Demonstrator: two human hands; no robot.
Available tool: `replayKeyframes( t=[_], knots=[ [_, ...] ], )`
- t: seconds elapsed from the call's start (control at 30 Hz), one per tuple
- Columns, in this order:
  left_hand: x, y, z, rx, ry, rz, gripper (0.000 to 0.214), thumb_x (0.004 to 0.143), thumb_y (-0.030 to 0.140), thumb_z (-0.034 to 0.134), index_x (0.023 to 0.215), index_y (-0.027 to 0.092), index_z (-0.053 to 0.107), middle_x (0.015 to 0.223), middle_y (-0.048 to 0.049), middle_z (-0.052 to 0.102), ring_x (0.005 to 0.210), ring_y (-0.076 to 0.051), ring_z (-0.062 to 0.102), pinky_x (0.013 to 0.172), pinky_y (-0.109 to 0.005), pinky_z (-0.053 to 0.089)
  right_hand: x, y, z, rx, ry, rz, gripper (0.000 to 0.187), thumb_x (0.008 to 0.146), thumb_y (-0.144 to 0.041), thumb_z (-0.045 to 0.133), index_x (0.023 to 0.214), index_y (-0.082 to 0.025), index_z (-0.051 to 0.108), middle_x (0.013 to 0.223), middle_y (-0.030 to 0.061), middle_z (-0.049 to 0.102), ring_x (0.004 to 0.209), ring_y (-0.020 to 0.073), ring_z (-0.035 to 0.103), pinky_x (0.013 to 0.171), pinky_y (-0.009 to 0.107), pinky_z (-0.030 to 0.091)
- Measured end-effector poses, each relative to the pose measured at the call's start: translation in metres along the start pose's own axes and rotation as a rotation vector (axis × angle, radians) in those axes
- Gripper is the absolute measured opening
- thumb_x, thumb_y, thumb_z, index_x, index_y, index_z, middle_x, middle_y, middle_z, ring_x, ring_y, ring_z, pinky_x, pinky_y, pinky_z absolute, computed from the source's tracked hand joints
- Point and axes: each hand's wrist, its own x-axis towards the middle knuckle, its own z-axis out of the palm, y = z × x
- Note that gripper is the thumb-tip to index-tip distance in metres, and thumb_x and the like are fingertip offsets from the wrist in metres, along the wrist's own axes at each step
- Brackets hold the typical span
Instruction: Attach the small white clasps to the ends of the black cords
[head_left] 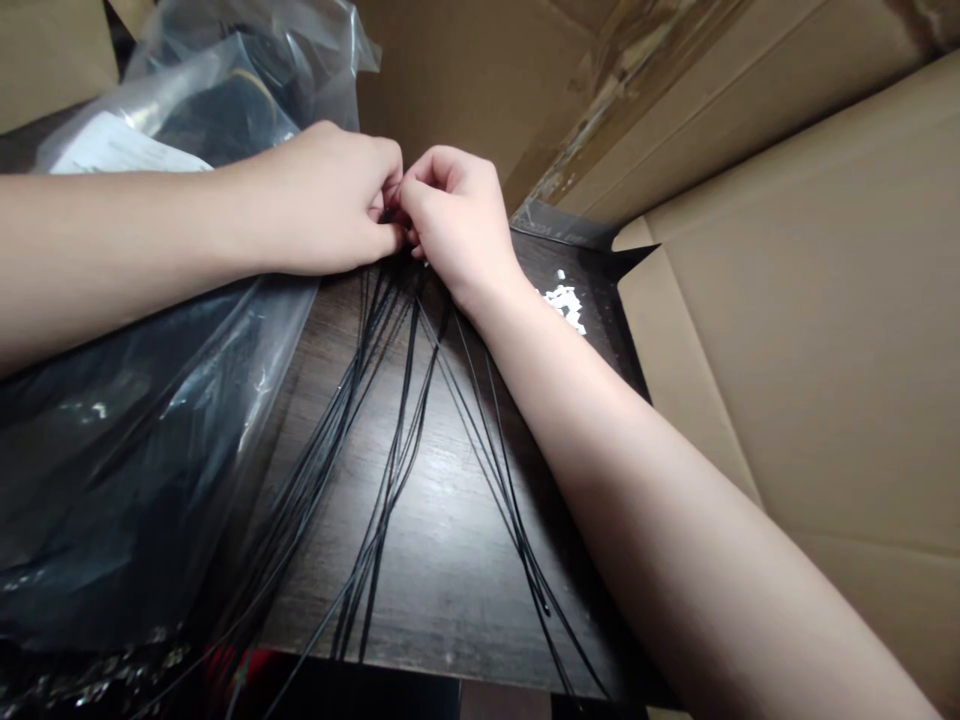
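Note:
My left hand (pixel 322 200) and my right hand (pixel 454 225) meet above the far part of a dark wood tabletop (pixel 450 560). Their fingertips pinch the gathered upper ends of several thin black cords (pixel 390 400). The fingers hide those ends where the hands touch. From there the cords fan downward over the wood toward the near edge, some crossing one another.
A clear plastic bag (pixel 127 480) holding dark contents lies under my left forearm, with a white paper sheet (pixel 120 148) at its far end. Brown cardboard flaps (pixel 787 300) rise on the right and far sides. Small white bits (pixel 564 306) lie on the wood.

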Motion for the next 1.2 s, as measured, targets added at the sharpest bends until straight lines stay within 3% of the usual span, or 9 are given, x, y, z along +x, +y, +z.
replayKeyframes(
  t=[0.57,0.73,0.93,1.2],
  knots=[
    [-0.0045,0.0019,-0.0029,-0.066,0.003,0.003,0.035,0.082,0.044,0.042,0.099,0.021,0.063,0.088,-0.0079,0.068,0.074,-0.022,0.056,0.071,-0.036,0.038,-0.0011,0.0027,0.0002,0.031,-0.002,-0.048,0.018,0.077,-0.018,0.053,0.061,-0.025,0.047,0.058,-0.0029,0.054,0.056,0.0141,0.051,0.054,0.028,0.042],
    [0.0008,-0.0022,0.0019,-0.118,0.013,-0.038,0.037,0.074,0.046,0.045,0.097,0.024,0.065,0.082,-0.0056,0.065,0.082,-0.027,0.062,0.079,-0.038,0.043,-0.0006,0.0029,0.0007,0.046,0.003,-0.043,0.017,0.075,-0.018,0.053,0.06,-0.025,0.048,0.059,-0.0025,0.055,0.055,0.0135,0.051,0.052,0.027,0.042],
    [0.0035,-0.0035,0.0041,-0.092,0.038,-0.04,0.032,0.073,0.046,0.045,0.091,0.026,0.062,0.075,-0.0019,0.06,0.08,-0.025,0.064,0.079,-0.035,0.045,-0.0004,0.002,0.0004,0.012,0.003,-0.015,0.018,0.076,-0.019,0.053,0.06,-0.026,0.047,0.061,-0.0012,0.058,0.057,0.0146,0.053,0.051,0.026,0.043],
    [-0.0042,0.0041,-0.0031,-0.021,0.023,0.01,0.03,0.082,0.041,0.043,0.094,0.021,0.061,0.081,-0.0061,0.065,0.071,-0.02,0.055,0.068,-0.034,0.038,0.0,0.0024,0.001,0.006,0.015,-0.003,0.019,0.076,-0.017,0.055,0.06,-0.025,0.047,0.061,-0.001,0.058,0.057,0.0143,0.053,0.051,0.026,0.043]
  ],
)
